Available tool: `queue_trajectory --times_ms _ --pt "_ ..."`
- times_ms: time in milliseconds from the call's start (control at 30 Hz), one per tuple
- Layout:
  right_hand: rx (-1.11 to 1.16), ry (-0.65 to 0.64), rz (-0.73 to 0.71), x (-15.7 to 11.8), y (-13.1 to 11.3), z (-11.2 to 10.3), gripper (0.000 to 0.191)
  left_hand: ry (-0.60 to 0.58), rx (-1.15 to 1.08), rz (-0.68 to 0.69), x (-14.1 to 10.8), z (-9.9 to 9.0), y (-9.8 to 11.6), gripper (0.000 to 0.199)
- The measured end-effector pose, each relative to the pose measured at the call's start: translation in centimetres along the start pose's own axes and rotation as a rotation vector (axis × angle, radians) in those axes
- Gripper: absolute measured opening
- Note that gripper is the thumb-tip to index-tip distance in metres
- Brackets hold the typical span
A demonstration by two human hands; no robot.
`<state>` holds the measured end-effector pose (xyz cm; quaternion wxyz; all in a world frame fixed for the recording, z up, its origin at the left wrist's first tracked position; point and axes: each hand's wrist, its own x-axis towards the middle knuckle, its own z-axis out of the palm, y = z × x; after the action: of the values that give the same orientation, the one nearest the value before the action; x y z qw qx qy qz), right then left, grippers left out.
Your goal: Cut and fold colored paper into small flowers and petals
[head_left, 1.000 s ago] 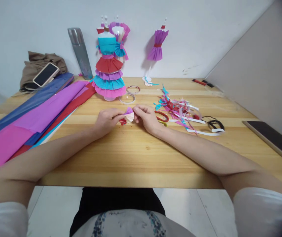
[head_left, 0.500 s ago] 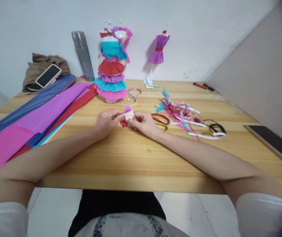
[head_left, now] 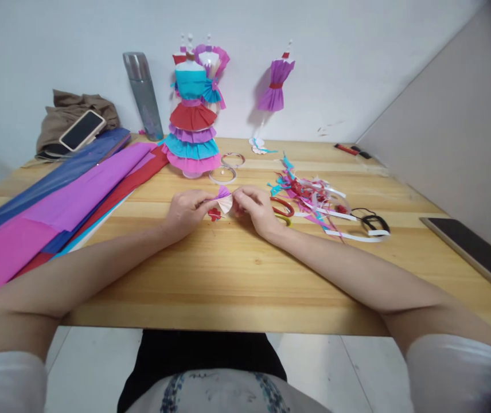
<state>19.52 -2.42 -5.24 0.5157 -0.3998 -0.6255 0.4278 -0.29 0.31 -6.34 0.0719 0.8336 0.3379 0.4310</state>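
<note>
Near the middle of the wooden table, my left hand (head_left: 187, 212) pinches a small pleated paper fan (head_left: 225, 202), purple on top and cream below. My right hand (head_left: 254, 207) is at the fan's right edge, its thumb and finger pressed together on the paper. A small red flower-shaped piece (head_left: 215, 214) lies on the table just below the fan. Behind the hands stands a small dress form (head_left: 193, 117) in layered blue, red, purple and pink paper.
Paper sheets (head_left: 69, 201) and a phone on cloth lie left, beside a grey bottle (head_left: 144, 97). Scissors (head_left: 283, 207), paper scraps (head_left: 310, 195) and a black cord (head_left: 372, 222) are right. A purple-dressed form (head_left: 276, 86) stands behind; a dark tablet (head_left: 473, 246) lies far right.
My right hand has shifted slightly up and right along the fan, its fingers now at the fan's right edge. My left hand holds nearly the same place.
</note>
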Motion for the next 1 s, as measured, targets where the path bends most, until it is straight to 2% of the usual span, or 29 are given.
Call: queue_trajectory --times_ms 100,333,567,733,900,1000 --pt "-0.007 0.054 0.017 0.2 0.0 0.1 0.037 -0.009 0.033 0.035 0.0 0.0 0.0 0.025" --pt "0.009 -0.025 0.07 0.0 0.9 0.4 0.036 -0.026 0.102 0.062 0.0 0.3 -0.6 0.029" --pt "0.01 0.091 -0.034 0.3 0.4 0.1 0.028 -0.056 0.117 0.097 -0.1 0.3 -0.7 0.025" --pt "-0.049 0.005 0.022 0.4 0.5 0.2 0.029 -0.049 0.177 0.141 -0.1 0.4 -0.8 0.028" --pt "-0.007 -0.012 0.096 0.4 1.1 0.3 0.026 -0.059 0.217 0.22 -0.2 0.3 -0.8 0.034" --pt "0.012 -0.005 0.073 0.5 1.1 0.2 0.024 -0.101 0.218 0.198 -0.2 0.3 -0.9 0.035"
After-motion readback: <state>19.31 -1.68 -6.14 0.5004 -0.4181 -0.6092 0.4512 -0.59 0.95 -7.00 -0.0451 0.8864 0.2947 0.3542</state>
